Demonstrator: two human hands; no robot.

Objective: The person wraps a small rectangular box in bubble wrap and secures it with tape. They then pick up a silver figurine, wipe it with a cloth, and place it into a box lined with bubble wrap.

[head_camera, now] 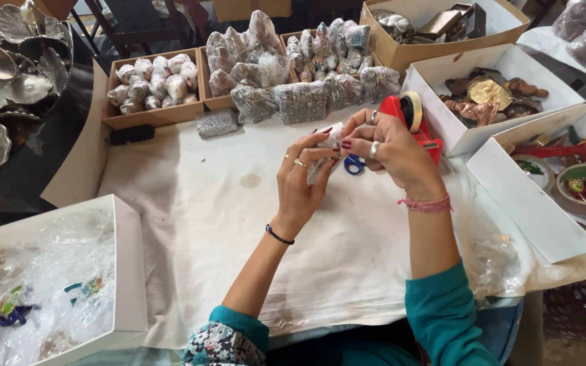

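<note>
Two hands (303,173), one tape dispenser (412,122)

A craft packing workshop: around a cloth-covered table (239,224) stand boxes of wrapped ornaments (152,87), a tape dispenser (412,118) and metal dishes (8,74).

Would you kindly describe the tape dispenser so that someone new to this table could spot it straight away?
Start at the white cloth covering the table and go to its far right edge, just behind the person's right hand. There, against the open white box of brown and gold figures, lies the tape dispenser. It is the only bright red plastic thing there, carrying a roll of tape.
</note>
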